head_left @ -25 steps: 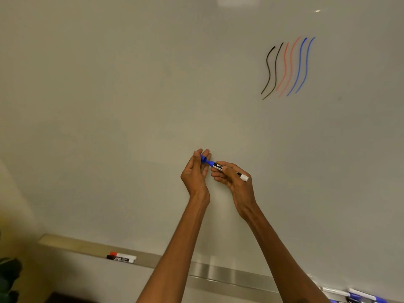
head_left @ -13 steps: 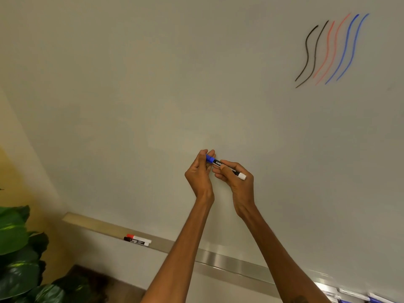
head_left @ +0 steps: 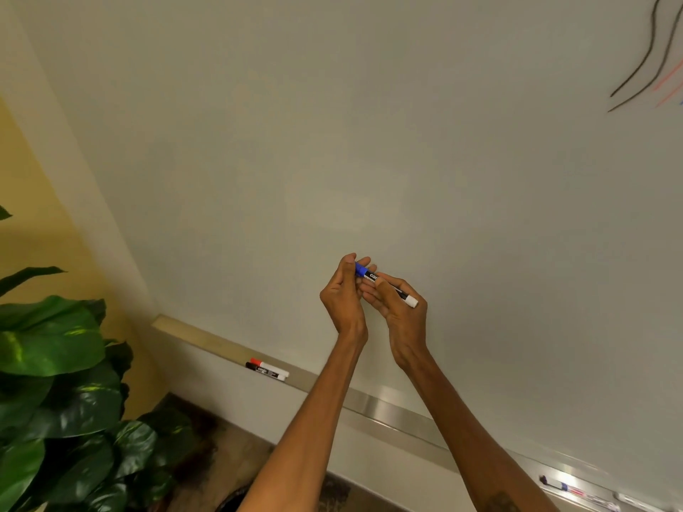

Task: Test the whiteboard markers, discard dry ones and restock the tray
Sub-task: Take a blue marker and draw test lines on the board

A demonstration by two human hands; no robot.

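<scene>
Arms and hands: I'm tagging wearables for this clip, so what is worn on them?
The left hand and right hand are bare: no gloves, rings or watch. No sleeves show on the left forearm or right forearm, which bears a blurred dark mark.

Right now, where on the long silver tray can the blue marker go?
The long silver metal tray is bare left of the red-capped and black-capped marker pair, and along its shiny middle right of that pair. Its right end, holding several markers, is crowded.
</scene>
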